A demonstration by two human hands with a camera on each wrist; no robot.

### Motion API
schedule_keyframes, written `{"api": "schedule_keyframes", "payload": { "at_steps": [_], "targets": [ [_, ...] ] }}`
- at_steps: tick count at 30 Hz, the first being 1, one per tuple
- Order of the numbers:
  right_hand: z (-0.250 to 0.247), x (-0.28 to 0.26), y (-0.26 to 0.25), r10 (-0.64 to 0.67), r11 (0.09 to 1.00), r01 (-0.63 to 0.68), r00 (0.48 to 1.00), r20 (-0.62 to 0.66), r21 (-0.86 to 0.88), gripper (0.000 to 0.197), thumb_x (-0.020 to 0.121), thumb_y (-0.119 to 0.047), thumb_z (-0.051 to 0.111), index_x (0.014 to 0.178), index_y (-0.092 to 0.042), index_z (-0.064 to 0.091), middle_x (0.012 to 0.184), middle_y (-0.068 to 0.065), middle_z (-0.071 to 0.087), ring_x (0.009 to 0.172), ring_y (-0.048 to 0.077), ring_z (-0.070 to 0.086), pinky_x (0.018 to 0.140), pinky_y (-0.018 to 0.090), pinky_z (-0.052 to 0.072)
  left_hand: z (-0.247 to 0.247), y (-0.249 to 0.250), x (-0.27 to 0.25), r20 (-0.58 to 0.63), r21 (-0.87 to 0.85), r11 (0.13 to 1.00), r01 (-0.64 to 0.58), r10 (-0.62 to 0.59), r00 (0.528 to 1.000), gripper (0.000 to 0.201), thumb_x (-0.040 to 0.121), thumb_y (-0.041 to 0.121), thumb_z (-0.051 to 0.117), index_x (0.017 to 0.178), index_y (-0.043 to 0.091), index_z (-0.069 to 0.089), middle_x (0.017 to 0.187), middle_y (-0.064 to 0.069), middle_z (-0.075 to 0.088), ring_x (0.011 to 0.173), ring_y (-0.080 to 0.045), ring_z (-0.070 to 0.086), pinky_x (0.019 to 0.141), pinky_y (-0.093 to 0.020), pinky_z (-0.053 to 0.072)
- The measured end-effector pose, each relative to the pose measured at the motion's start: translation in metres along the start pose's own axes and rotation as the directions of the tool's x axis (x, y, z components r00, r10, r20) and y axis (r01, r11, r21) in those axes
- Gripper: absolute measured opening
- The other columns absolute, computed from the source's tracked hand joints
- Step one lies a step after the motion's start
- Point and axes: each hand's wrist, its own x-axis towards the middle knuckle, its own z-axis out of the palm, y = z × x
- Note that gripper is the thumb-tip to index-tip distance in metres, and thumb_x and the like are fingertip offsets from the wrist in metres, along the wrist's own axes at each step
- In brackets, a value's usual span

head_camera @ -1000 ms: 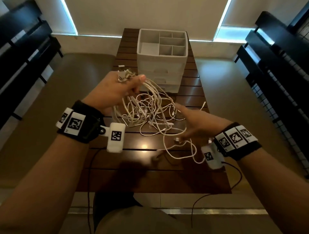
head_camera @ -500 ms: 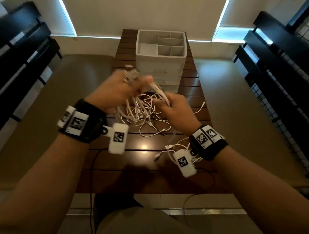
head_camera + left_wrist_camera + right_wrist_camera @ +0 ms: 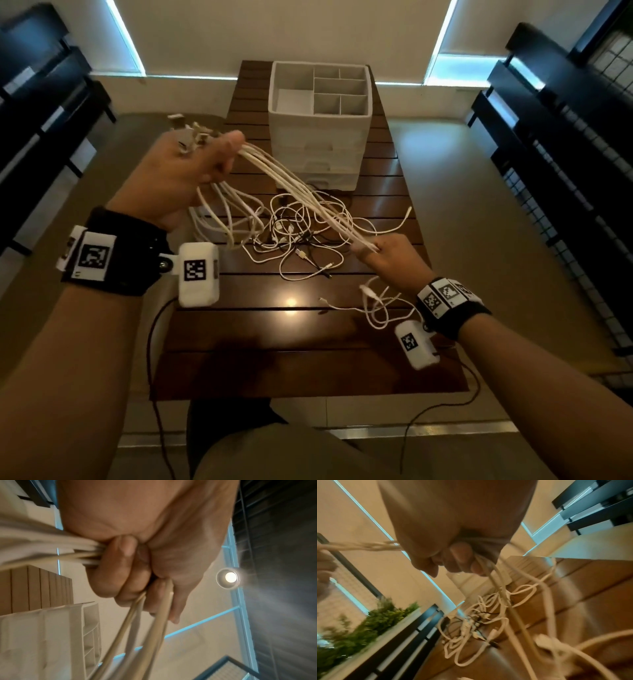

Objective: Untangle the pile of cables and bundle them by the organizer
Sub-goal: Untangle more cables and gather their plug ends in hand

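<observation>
While our left hand fists plug ends and right hand pinches cables, we hold strands taut above surface to comb out tangle.

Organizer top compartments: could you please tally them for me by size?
large compartment: 1
wide compartment: 1
small compartments: 4
Total in the white organizer: 6
</observation>
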Motion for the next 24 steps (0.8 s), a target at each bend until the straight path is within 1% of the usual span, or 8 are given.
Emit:
{"api": "schedule_keyframes", "payload": {
  "at_steps": [3,7,10,13,16,19,21,24],
  "targets": [
    [-0.009,-0.020,0.044,0.204,0.973,-0.185,0.969,0.137,-0.139,0.047,0.102,-0.036,0.063,0.058,-0.019,0.057,0.051,-0.010,0.043,0.042,0.004,0.041,0.052,0.027,0.029,-0.028,0.000,-0.006,-0.099,-0.072,0.997,0.034,-0.041,0.994,0.037,0.102,0.042,0.064,0.075,0.018,0.057,0.051,0.013,0.045,0.040,0.000,0.036,0.038,-0.015,0.029],
    [-0.014,-0.046,0.070,0.527,0.839,-0.430,0.792,0.309,-0.333,0.040,0.096,-0.036,0.070,0.066,-0.012,0.062,0.058,0.001,0.058,0.048,0.013,0.054,0.048,0.025,0.040,-0.042,-0.001,-0.008,-0.095,-0.121,0.991,0.049,-0.061,0.994,0.038,0.109,0.034,0.055,0.074,0.018,0.055,0.051,0.014,0.041,0.039,-0.001,0.033,0.037,-0.017,0.020],
    [-0.008,-0.058,0.063,0.517,0.856,-0.430,0.704,0.487,-0.288,0.036,0.094,-0.041,0.072,0.078,-0.009,0.068,0.063,0.010,0.069,0.054,0.021,0.067,0.052,0.027,0.051,-0.037,0.000,-0.004,-0.031,-0.101,0.992,0.077,-0.080,0.996,0.038,0.108,0.037,0.055,0.074,0.019,0.056,0.051,0.013,0.037,0.039,-0.001,0.030,0.038,-0.021,0.017],
    [-0.004,-0.057,0.046,0.444,0.895,-0.351,0.648,0.619,-0.274,0.044,0.082,-0.059,0.079,0.098,-0.021,0.065,0.091,0.006,0.076,0.083,0.020,0.073,0.080,0.035,0.059,-0.020,0.006,0.000,0.051,0.005,0.999,0.039,-0.039,0.998,0.038,0.108,0.036,0.055,0.076,0.015,0.056,0.051,0.012,0.039,0.039,-0.001,0.032,0.037,-0.017,0.023],
    [-0.011,-0.049,0.032,0.412,0.911,-0.304,0.673,0.614,-0.278,0.088,0.067,-0.069,0.085,0.136,-0.031,0.046,0.129,-0.009,0.062,0.118,0.017,0.063,0.102,0.039,0.054,-0.006,0.013,0.002,0.101,0.171,0.985,0.020,-0.038,0.994,0.040,0.109,0.031,0.052,0.077,0.008,0.055,0.050,0.013,0.047,0.043,-0.001,0.044,0.044,-0.011,0.036],
    [-0.027,-0.035,0.016,0.371,0.928,-0.288,0.742,0.559,-0.235,0.125,0.060,-0.068,0.090,0.159,-0.030,0.023,0.158,-0.001,0.042,0.142,0.021,0.046,0.113,0.040,0.046,0.003,0.015,0.002,0.156,0.277,0.960,0.031,-0.077,0.985,0.041,0.106,0.033,0.055,0.074,0.009,0.059,0.052,0.015,0.053,0.050,0.002,0.050,0.052,-0.008,0.042],
    [-0.040,-0.024,-0.004,0.305,0.950,-0.223,0.810,0.501,-0.217,0.131,0.059,-0.069,0.087,0.162,-0.030,0.017,0.166,0.000,0.031,0.149,0.021,0.036,0.117,0.037,0.039,0.010,0.014,0.002,0.204,0.333,0.943,0.021,-0.093,0.975,0.041,0.105,0.036,0.058,0.072,0.011,0.061,0.058,0.013,0.057,0.056,0.003,0.053,0.058,-0.009,0.045],
    [-0.048,-0.010,-0.052,0.088,0.996,-0.090,0.934,0.345,-0.009,0.118,0.067,-0.068,0.083,0.161,-0.035,0.021,0.165,-0.008,0.032,0.149,0.010,0.033,0.118,0.033,0.035,0.032,0.012,0.000,0.305,0.362,0.932,0.024,-0.142,0.942,0.042,0.105,0.037,0.059,0.071,0.013,0.062,0.062,0.011,0.059,0.059,0.000,0.055,0.060,-0.009,0.044]
  ]
}}
